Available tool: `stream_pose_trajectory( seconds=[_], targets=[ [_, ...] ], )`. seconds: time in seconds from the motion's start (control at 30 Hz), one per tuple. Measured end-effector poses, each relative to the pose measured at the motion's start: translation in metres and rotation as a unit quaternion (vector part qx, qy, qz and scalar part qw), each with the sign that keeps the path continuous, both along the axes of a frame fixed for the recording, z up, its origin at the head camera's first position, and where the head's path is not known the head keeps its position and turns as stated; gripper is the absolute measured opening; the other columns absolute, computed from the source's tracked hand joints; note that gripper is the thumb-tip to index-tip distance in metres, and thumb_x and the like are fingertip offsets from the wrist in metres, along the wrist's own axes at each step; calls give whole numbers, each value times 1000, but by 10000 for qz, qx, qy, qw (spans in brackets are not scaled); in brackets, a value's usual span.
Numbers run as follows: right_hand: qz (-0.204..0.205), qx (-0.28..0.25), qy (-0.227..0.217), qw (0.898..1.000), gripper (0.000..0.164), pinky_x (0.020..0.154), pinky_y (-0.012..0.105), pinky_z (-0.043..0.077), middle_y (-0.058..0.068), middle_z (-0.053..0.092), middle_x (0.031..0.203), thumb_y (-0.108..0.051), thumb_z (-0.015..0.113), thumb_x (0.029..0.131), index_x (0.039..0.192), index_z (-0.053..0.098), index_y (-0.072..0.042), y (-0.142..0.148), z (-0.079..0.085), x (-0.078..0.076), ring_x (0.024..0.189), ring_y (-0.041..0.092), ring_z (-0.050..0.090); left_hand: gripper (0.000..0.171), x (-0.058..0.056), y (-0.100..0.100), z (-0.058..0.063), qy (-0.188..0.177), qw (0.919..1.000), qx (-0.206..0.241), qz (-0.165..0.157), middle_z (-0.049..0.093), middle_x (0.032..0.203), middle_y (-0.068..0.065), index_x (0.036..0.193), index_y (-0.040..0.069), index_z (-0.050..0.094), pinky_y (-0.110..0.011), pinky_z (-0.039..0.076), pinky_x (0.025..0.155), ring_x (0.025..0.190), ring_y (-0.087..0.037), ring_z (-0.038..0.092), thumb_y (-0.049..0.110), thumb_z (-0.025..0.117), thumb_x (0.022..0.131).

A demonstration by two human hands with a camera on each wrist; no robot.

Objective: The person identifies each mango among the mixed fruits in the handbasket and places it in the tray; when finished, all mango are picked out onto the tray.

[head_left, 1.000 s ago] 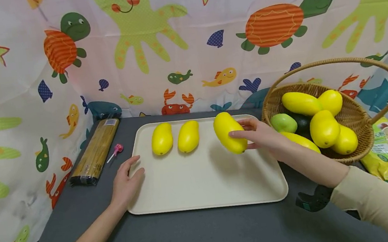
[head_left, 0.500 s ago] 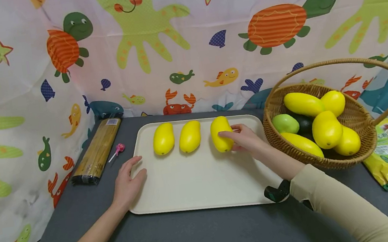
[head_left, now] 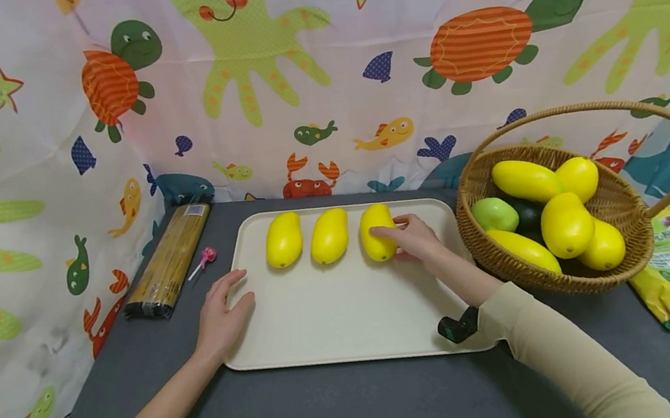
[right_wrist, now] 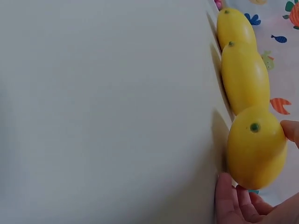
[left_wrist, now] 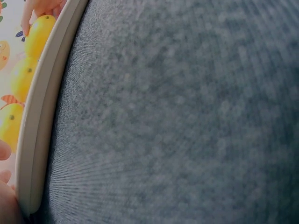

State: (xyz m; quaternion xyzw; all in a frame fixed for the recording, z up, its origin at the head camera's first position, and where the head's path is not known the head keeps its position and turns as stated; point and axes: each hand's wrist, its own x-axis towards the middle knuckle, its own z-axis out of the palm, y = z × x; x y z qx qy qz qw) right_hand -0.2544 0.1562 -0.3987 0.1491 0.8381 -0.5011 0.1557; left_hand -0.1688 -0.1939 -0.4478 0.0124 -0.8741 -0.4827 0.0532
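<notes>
Dark tabletop (head_left: 336, 413), right hand (head_left: 413, 237) with fingers (right_wrist: 225, 198) round a yellow fruit (head_left: 375, 221), left hand (head_left: 222, 317) loosely spread, empty, at the tray rim (head_left: 329, 360).

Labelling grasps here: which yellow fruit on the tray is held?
The rightmost fruit: the right hand grips it; the left one and middle one lie untouched.

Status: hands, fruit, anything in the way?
Left hand at left edge of tray, no fruit held. Right hand grips yellow fruit, right end of row of three; tray contact unclear. No obstruction seen around it.

Pink lollipop (head_left: 208, 254) beside long wrapped pack (head_left: 169, 262), sea-animal curtain (head_left: 352, 97) behind
</notes>
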Motion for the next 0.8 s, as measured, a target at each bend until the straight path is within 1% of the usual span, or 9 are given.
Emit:
stream_pose_trajectory(
  seconds=[0.23,0.43,0.53,0.7,0.8],
  targets=[
    [22,380,99,9992,89,69,26,52,11,50,132,-63,69,78,144,37,-11,-3,-1,-2,85,21,53,46,-1,-1,-1,18,10000,-19,-41,42,147,-13,138,4,53,-52,26,111,138,-32,33,13,61,94],
    [193,645,102,9977,92,61,24,48,12,51,129,-68,65,78,142,37,-10,-3,-4,-3,71,20,54,46,0,-1,0,-26,10000,-62,-55,41,148,-13,138,5,52,-53,25,111,138,-32,32,14,61,94],
    [252,776,67,9966,91,59,24,46,12,53,126,-70,64,77,140,39,-9,-4,-5,-4,69,19,53,46,0,-1,0,-55,10000,-73,-39,41,148,-13,138,5,52,-53,25,111,138,-32,32,15,61,94],
    [289,924,37,9953,89,57,25,42,10,55,115,-72,62,77,137,41,-10,-6,-7,-6,66,19,51,46,0,-1,0,-59,10000,-63,-42,41,148,-13,138,5,52,-53,25,111,138,-32,31,15,61,94],
    [335,938,72,9950,90,56,25,41,10,55,113,-73,62,76,137,41,-10,-6,-8,-6,64,18,51,46,0,0,0,-72,9999,-63,-52,41,148,-13,139,5,52,-54,24,111,138,-32,31,16,61,94]
  ],
)
